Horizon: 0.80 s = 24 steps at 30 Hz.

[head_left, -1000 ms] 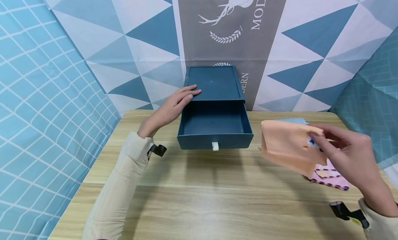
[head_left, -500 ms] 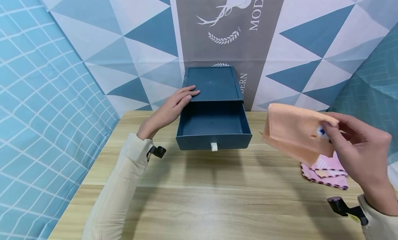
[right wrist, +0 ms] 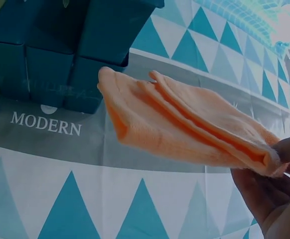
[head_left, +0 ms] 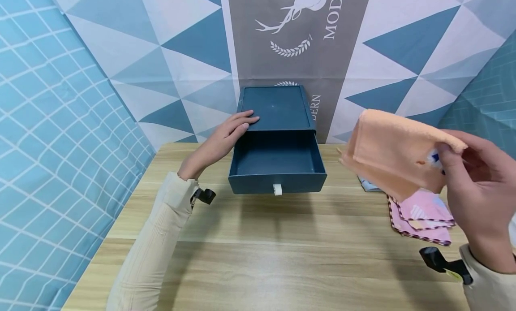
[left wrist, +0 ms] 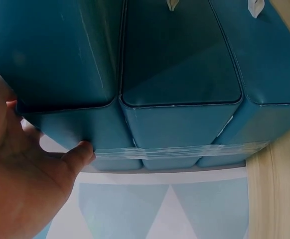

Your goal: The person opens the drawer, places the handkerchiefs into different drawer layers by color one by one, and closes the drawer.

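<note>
The dark blue drawer unit (head_left: 274, 107) stands against the back wall, its top drawer (head_left: 278, 183) pulled out with nothing inside. My left hand (head_left: 219, 143) rests on the unit's top at the front left corner, fingers lying straight; in the left wrist view its thumb (left wrist: 80, 154) presses the unit's side. At the right, my right hand (head_left: 483, 181) pinches a folded peach towel (head_left: 395, 145) by one end, raised above the table. The towel's free end points left toward the drawer. In the right wrist view the folded layers of the towel show along its length.
Beneath the raised towel, a folded pink towel (head_left: 423, 232) with a dark checked edge lies on the wooden table (head_left: 274, 266). Part of a light blue cloth (head_left: 367, 184) shows behind it. Patterned sheets (head_left: 193, 42) cover the back and sides.
My right hand has lifted the peach towel higher and moved it to the right, uncovering more of the pink towel. The left hand and the drawer have stayed put.
</note>
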Each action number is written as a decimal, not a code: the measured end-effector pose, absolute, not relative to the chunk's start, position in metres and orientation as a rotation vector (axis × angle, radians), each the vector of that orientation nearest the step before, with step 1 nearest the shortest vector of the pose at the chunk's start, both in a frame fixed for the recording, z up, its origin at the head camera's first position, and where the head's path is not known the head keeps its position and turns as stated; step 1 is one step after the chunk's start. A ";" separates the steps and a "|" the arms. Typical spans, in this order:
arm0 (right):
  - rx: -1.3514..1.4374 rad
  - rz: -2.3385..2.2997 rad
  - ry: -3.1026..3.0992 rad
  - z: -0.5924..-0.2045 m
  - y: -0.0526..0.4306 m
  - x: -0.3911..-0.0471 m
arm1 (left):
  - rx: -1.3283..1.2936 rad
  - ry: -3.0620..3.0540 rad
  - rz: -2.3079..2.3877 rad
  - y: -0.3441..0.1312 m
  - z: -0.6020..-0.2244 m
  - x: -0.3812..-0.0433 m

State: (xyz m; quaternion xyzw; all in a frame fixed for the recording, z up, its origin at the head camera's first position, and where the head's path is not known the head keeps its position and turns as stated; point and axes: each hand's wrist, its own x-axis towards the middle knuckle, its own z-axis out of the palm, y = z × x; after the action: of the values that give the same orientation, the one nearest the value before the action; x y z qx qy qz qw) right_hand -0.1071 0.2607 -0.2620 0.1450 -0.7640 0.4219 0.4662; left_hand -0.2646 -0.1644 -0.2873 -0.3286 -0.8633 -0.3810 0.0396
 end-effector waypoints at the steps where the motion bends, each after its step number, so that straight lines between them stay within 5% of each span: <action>1: 0.356 1.045 -1.864 -0.261 0.259 -0.108 | -1.009 -2.647 -1.172 -0.165 -0.287 -0.265; 24: 0.415 1.143 -1.614 -0.239 0.231 -0.129 | -1.014 -2.638 -1.176 -0.165 -0.289 -0.268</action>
State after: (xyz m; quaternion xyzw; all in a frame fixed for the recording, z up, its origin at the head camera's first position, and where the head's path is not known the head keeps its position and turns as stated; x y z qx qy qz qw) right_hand -0.1294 0.2306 -0.2386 0.1742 -0.6764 0.4790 0.5317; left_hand -0.2677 -0.1647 -0.2887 -0.3309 -0.8611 -0.3840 0.0404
